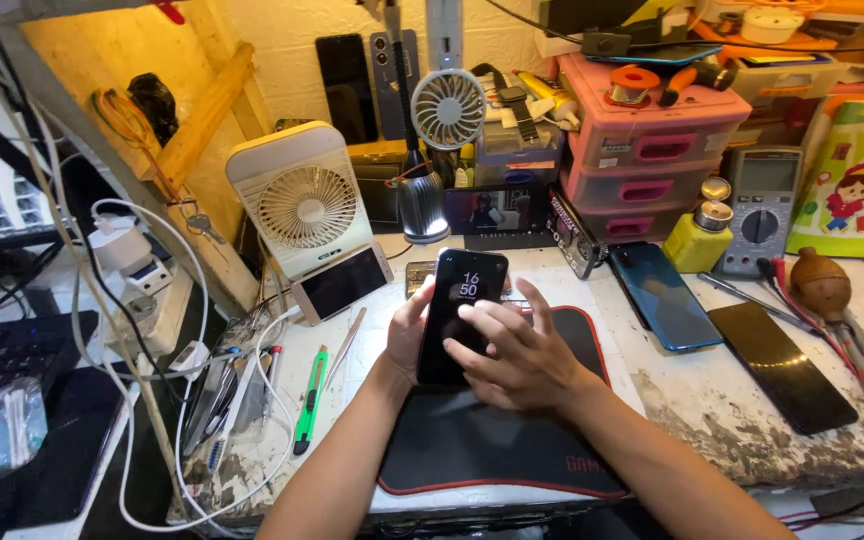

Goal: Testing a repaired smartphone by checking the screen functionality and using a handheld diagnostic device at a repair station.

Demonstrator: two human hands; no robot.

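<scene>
Left hand (pixel 407 335) is grasping a black smartphone (pixel 460 312) along its left edge, holding it tilted up with the lit screen facing the camera. Right hand (pixel 512 355) is lying across the lower screen, fingers (pixel 482 322) spread and touching the glass, its grip released rather than clenched. The phone is hovering above a black mat with red edging (pixel 497 440) on the table (pixel 712 400). A green utility knife (pixel 308 400) is lying left of the mat. A blue phone (pixel 664 296) and a dark phone (pixel 782 366) are resting to the right. A white desk fan (pixel 304 200) is standing behind.
</scene>
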